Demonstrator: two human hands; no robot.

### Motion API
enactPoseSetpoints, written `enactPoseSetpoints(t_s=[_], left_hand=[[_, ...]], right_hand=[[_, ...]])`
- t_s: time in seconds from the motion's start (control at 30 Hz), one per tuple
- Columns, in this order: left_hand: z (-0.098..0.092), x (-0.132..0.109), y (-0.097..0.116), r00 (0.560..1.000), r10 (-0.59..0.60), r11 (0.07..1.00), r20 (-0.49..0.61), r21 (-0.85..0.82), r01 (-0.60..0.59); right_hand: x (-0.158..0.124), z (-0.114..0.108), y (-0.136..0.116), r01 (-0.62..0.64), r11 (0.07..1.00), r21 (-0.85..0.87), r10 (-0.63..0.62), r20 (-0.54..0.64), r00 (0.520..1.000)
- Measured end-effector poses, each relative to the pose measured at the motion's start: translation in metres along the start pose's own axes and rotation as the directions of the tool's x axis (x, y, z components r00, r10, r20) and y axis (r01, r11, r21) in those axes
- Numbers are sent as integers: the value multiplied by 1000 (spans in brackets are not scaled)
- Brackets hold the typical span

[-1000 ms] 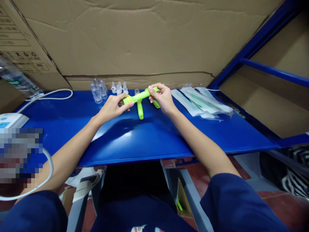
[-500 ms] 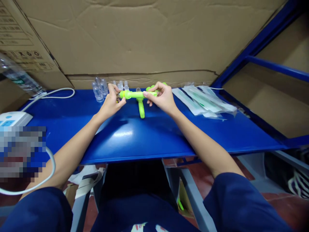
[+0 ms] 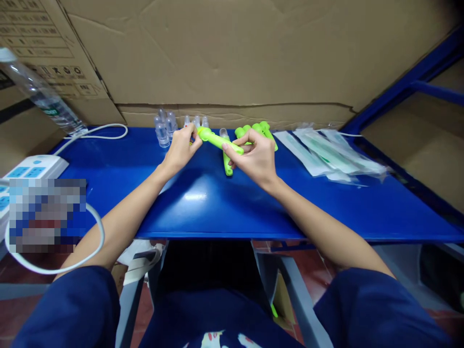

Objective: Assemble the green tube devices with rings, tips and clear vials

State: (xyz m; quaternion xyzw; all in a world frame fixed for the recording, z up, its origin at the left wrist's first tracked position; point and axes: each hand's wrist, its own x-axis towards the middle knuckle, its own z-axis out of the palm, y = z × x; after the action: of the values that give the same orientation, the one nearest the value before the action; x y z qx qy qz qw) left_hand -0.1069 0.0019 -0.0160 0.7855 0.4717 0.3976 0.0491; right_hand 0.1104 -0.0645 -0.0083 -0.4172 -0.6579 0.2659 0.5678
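Both my hands hold one bright green plastic tube [image 3: 216,140] above the blue table [image 3: 217,203]. My left hand [image 3: 180,150] pinches its left, capped end. My right hand [image 3: 254,157] grips its right end with curled fingers. Another green tube [image 3: 226,165] lies on the table just below the held one. Several more green pieces [image 3: 258,130] lie behind my right hand.
Small clear vials [image 3: 163,128] stand at the back by the cardboard wall [image 3: 232,53]. Sealed clear packets [image 3: 328,153] lie to the right. A white power strip [image 3: 34,166] with cable and a plastic bottle [image 3: 39,94] are at the left.
The view has shifted left and closer. The green tube has tilted so its left end is higher, and my right hand has moved down and nearer to me.
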Motion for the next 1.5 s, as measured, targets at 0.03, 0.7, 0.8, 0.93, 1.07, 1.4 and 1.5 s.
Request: enactPoseSetpoints(t_s=[0.03,0.7,0.8,0.93,1.07,1.4,1.5], left_hand=[[-1,1,-1,1000,-12,1000,3,-6,12],[-14,0,4,1000,-4,961,30,-277,12],[-16,0,-1,997,-7,958,72,-286,27],[-13,-1,-21,991,-17,994,133,-104,31],[-3,-3,-36,986,-81,991,146,-93,95],[0,-5,-39,983,-123,978,136,-154,144],[2,-5,-39,985,-123,982,118,-132,138]], right_hand=[[0,1,-1,-6,1000,7,6,-5,1000],[55,-54,46,-200,953,228,140,254,957],[63,-67,58,-117,978,175,100,101,990],[66,-80,61,36,982,-186,-68,-166,984],[59,-71,62,118,806,-580,-246,-146,958],[38,-30,86,130,663,-738,-75,107,991],[37,-28,92,144,687,-712,-114,91,989]])
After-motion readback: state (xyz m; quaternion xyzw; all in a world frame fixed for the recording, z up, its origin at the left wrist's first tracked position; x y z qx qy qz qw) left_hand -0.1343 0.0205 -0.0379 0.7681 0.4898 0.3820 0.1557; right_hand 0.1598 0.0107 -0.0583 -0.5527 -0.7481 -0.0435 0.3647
